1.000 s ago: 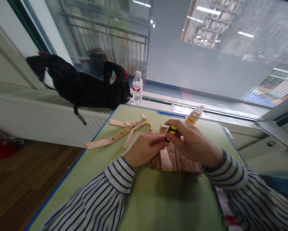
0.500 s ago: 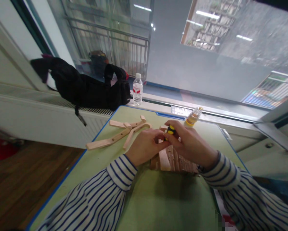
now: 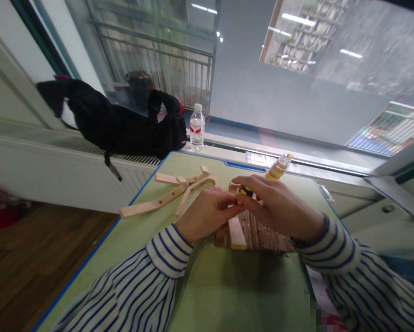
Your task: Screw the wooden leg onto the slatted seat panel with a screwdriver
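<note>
My right hand (image 3: 279, 203) is closed round a short screwdriver (image 3: 246, 189) with a black and yellow handle; its tip is hidden by the fingers. My left hand (image 3: 209, 212) meets it there, thumb and fingers pinched together on something too small to make out. Below both hands lies a brown ridged wooden piece (image 3: 264, 235) dotted with small studs or holes. A pale wooden strip (image 3: 237, 234) rests along its left part. Left of my hands, pale wooden bars with holes (image 3: 168, 197) are joined into a branching shape on the table.
The green table (image 3: 131, 258) has a blue edge. At its far right stands a clear and yellow bottle (image 3: 279, 167). A water bottle (image 3: 197, 129) and a black bag (image 3: 124, 129) sit on the window ledge. Papers (image 3: 319, 290) lie by my right forearm.
My right hand has turned a little, and the screwdriver handle tilts lower and shows less between the fingers. My left hand keeps its pinch, almost in place.
</note>
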A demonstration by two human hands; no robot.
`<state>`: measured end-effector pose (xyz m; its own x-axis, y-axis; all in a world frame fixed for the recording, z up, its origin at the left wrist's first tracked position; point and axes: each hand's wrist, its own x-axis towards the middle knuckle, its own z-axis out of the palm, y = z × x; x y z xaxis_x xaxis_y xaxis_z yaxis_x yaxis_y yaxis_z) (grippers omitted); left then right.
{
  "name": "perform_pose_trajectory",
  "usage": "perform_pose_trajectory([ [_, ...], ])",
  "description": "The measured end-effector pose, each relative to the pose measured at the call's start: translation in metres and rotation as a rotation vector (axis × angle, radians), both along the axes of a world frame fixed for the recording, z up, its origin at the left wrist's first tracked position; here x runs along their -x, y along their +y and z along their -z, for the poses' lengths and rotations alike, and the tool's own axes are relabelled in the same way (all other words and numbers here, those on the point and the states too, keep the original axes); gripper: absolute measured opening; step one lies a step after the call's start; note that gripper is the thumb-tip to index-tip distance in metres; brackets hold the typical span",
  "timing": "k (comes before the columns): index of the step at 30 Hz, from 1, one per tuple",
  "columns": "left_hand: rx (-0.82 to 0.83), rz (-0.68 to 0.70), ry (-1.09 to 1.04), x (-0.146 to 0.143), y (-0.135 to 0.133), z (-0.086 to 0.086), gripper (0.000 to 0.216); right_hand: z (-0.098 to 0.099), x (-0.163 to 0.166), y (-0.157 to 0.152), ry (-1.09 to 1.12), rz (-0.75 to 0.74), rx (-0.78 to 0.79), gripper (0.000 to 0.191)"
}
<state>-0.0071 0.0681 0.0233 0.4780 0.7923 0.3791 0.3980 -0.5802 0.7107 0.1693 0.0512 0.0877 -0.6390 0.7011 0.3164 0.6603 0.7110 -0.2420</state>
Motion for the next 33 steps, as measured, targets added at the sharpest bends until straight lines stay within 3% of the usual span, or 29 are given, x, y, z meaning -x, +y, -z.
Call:
perform_pose_trajectory([
  [12,0.069,0.095,-0.012,0.0,0.001,0.002,0.023,0.002,0.008,0.0,-0.04,0.13,-0.041,0.024],
  [22,-0.008,-0.081,-0.053,-0.005,-0.004,0.005,0.021,0.005,0.008,0.001,-0.023,0.152,-0.066,0.026],
  [33,0.047,-0.033,-0.097,0.0,-0.001,0.007,0.016,0.001,0.008,0.001,-0.046,0.137,-0.006,0.038],
])
